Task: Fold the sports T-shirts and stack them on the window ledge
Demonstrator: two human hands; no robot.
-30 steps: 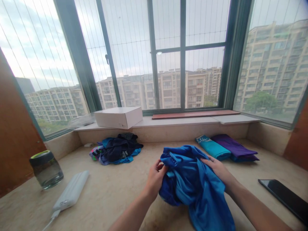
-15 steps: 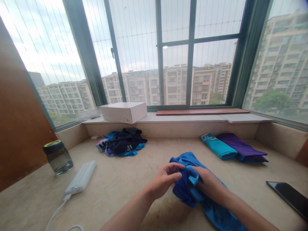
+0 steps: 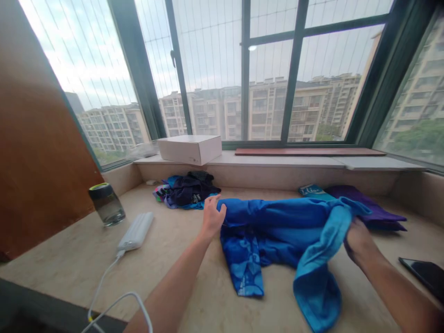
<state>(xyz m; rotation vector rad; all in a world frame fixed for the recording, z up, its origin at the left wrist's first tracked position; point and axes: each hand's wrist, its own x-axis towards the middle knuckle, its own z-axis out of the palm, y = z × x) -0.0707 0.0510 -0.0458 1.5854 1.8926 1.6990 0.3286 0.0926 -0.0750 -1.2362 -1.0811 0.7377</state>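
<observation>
A blue shirt (image 3: 277,215) is stretched sideways just above the counter, bunched along its upper edge. My left hand (image 3: 212,218) pinches its left end, thumb and fingers closed on the cloth. At the other end my right hand (image 3: 361,240) grips the fabric, its fingertips partly hidden behind the cloth. A printed, sleeve-like part hangs down on the left. On the right, a lighter blue part looks twisted and hangs toward the front of the counter.
A crumpled clothes pile (image 3: 190,189) lies behind my left hand. Folded purple cloth (image 3: 371,208) and a turquoise one (image 3: 315,192) sit at back right. A bottle (image 3: 107,204), a cabled power bank (image 3: 136,231), a phone (image 3: 423,275) and a white box (image 3: 189,149) are around.
My hands have moved apart, left hand leftward and right hand rightward. The bunched shirt is now spread wide between them. The view has shifted slightly.
</observation>
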